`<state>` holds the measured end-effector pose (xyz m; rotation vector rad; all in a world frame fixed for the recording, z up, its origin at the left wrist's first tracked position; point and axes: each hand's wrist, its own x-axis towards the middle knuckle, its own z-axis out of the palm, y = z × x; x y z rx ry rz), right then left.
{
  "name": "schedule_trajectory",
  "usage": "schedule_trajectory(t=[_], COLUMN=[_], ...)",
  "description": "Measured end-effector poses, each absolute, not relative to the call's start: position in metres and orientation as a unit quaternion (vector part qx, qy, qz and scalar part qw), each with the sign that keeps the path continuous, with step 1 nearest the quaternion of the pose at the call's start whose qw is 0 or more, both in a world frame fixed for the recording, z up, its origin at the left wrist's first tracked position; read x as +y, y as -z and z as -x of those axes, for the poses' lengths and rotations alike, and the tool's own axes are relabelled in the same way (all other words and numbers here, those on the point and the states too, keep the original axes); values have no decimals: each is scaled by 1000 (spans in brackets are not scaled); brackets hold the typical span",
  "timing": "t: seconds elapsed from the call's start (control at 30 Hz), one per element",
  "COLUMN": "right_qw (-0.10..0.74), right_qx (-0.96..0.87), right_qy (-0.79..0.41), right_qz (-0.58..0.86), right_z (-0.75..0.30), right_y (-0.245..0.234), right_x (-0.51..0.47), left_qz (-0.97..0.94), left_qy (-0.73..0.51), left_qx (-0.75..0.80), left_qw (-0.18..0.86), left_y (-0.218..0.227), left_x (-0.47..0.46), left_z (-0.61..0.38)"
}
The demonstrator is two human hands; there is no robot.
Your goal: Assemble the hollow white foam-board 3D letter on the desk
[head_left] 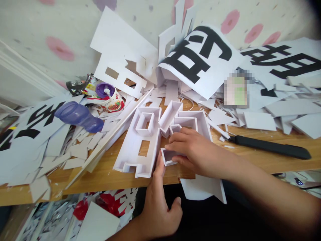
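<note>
A white foam-board shape point(126, 147) with raised side walls and square cut-outs lies in the middle of the table, close to the front edge. Beside it is a second walled white foam-board piece point(207, 125), with narrow channels between its walls. My right hand point(194, 150) has its fingers curled over the near part of this piece, gripping its walls. My left hand point(159, 204) reaches up from below with fingers stretched and thumb apart. Its fingertips touch the side of the first shape, next to the gap between the two. My right hand and wrist hide part of the second piece.
A long black-handled tool point(271, 146) lies at right. At left are a purple bottle point(79, 117), a paper cup point(114, 100) and a leaning board strip point(107, 142). White scraps point(80, 150) and sheets with black characters point(200, 53) crowd the back. A bin of scraps sits below.
</note>
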<state>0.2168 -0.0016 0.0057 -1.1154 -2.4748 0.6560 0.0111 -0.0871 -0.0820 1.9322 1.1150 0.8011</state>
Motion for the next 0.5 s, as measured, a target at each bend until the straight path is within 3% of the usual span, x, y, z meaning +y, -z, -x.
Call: schedule_trajectory(t=[0.5], right_qw=[183], right_qx=[-876], right_qy=[-216], right_qz=[389], right_z=[-218], right_y=[-2], right_x=[-2], left_qz=[-753], left_qy=[-317], left_qx=[437], left_qw=[376], left_y=[80], left_x=[-87], left_z=[-13])
